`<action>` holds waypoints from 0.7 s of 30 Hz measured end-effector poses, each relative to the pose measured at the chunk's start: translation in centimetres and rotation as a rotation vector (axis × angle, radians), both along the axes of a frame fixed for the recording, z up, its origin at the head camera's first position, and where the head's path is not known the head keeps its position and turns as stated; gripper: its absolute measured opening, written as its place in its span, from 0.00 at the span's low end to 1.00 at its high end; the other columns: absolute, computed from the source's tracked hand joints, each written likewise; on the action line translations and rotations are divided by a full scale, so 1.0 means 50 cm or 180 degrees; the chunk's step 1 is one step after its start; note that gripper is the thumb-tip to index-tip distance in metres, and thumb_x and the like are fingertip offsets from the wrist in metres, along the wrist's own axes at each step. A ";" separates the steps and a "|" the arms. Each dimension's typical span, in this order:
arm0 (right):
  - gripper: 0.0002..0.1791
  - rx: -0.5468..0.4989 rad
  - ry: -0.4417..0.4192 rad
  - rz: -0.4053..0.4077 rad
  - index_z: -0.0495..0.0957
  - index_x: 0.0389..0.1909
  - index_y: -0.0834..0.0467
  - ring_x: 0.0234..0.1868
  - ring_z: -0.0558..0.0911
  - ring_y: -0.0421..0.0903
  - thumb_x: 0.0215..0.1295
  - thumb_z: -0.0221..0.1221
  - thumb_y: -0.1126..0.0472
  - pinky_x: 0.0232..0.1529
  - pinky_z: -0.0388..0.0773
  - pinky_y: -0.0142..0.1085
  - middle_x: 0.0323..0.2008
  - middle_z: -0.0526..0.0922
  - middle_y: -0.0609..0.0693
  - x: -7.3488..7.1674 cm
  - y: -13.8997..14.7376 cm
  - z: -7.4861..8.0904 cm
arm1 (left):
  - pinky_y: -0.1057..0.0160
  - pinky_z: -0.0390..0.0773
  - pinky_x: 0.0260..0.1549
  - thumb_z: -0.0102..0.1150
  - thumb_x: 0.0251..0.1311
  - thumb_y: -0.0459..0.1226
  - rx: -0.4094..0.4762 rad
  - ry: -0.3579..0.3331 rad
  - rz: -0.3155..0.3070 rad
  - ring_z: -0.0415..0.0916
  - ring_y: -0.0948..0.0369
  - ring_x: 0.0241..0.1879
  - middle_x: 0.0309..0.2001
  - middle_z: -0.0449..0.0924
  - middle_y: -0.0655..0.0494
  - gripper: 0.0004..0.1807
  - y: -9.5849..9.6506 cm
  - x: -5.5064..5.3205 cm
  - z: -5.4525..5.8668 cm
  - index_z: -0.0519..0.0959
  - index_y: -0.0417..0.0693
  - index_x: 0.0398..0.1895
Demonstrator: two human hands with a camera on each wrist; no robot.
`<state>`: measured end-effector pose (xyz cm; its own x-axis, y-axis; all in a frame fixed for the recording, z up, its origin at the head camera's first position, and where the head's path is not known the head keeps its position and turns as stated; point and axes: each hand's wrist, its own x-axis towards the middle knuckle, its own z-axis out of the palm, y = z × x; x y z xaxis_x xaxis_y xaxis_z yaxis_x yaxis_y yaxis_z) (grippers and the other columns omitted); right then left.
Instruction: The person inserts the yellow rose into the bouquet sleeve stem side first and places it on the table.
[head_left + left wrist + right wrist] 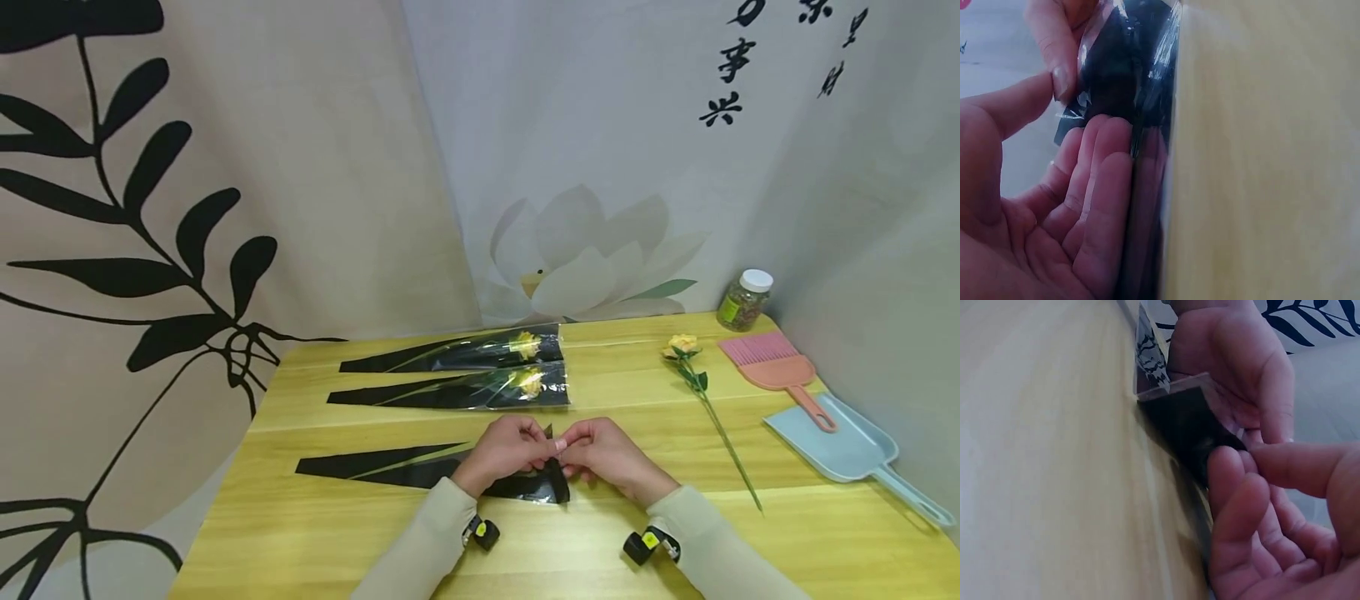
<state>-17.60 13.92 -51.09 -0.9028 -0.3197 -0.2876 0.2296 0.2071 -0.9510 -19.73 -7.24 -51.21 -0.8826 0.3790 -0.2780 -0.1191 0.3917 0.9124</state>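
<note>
A black flower sleeve (427, 463) with a clear film front lies on the table, a green stem inside it. My left hand (504, 452) holds its wide end, the fingers resting against the shiny film (1113, 69) and the thumb at the edge. From the other side my right hand (613, 458) pinches the black edge (1175, 415) between thumb and fingers. Both thumbs meet closely there. The flower head in this sleeve is hidden by the hands.
Behind lie two sleeves (450, 392) with yellow roses. To the right are a loose yellow rose (682, 346), a lidded jar (744, 300), a pink brush (772, 367) and a blue dustpan (840, 437). A printed curtain (337, 167) hangs behind the table (247, 533).
</note>
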 end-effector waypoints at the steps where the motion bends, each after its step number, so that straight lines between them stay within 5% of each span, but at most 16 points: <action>1: 0.10 -0.0005 0.0004 0.0017 0.84 0.44 0.67 0.26 0.84 0.42 0.66 0.68 0.66 0.21 0.77 0.31 0.27 0.89 0.52 0.000 -0.001 -0.001 | 0.63 0.83 0.28 0.77 0.60 0.54 0.0002 -0.0011 0.0020 0.84 0.60 0.28 0.27 0.88 0.54 0.19 0.001 -0.001 -0.001 0.84 0.48 0.31; 12: 0.08 0.0303 0.0105 0.0132 0.86 0.41 0.66 0.23 0.82 0.42 0.73 0.63 0.65 0.20 0.76 0.32 0.24 0.85 0.50 0.002 -0.004 -0.002 | 0.61 0.87 0.32 0.76 0.61 0.49 0.0076 -0.0221 0.0190 0.87 0.60 0.30 0.30 0.90 0.55 0.15 -0.001 -0.006 -0.002 0.85 0.48 0.34; 21: 0.10 0.0305 0.0154 0.0142 0.86 0.42 0.63 0.22 0.81 0.42 0.69 0.70 0.59 0.18 0.72 0.31 0.25 0.87 0.49 0.001 -0.014 -0.006 | 0.62 0.86 0.31 0.78 0.60 0.50 0.0063 -0.0189 0.0167 0.87 0.60 0.30 0.30 0.89 0.55 0.17 0.002 -0.007 -0.007 0.84 0.48 0.33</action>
